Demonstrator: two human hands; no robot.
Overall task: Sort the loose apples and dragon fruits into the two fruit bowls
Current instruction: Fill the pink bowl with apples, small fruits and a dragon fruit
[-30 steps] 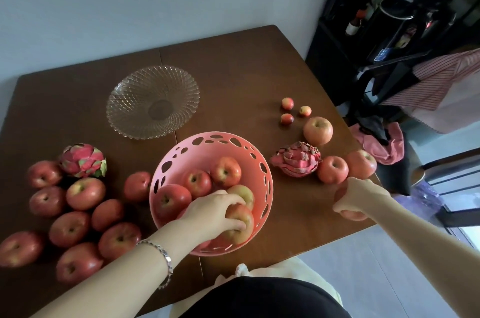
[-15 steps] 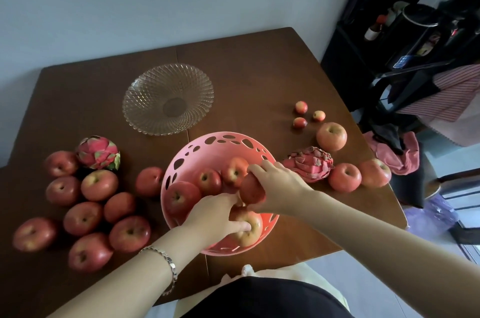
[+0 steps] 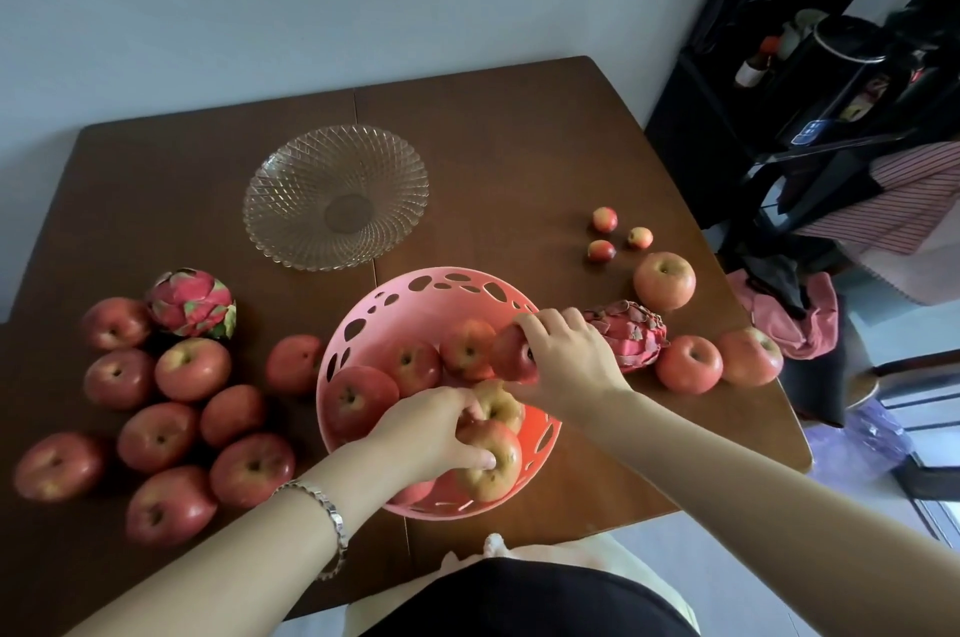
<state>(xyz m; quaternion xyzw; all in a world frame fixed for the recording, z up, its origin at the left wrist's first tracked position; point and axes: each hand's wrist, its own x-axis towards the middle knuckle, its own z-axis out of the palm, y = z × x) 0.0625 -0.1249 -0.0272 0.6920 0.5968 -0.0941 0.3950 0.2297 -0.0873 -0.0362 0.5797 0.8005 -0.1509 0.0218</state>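
A pink perforated bowl [image 3: 395, 309] sits near the table's front edge with several apples in it. My left hand [image 3: 421, 433] grips a yellowish-red apple [image 3: 491, 462] at the bowl's front. My right hand [image 3: 566, 358] holds a red apple [image 3: 511, 355] over the bowl's right rim. An empty glass bowl [image 3: 335, 197] stands farther back. One dragon fruit [image 3: 192, 303] lies left among several loose apples [image 3: 192, 368]. Another dragon fruit [image 3: 636, 332] lies right of the pink bowl, beside three apples [image 3: 688, 363].
Three small fruits [image 3: 605, 220] lie at the table's right side. The brown table [image 3: 519, 142] ends close to my body. A black shelf unit [image 3: 810, 64] and hanging clothes [image 3: 914, 199] stand to the right, with a pink cloth [image 3: 795, 319] on a chair.
My right hand took an apple from the table's right edge and carried it left to the pink bowl. My left hand stays on the apple at the bowl's front.
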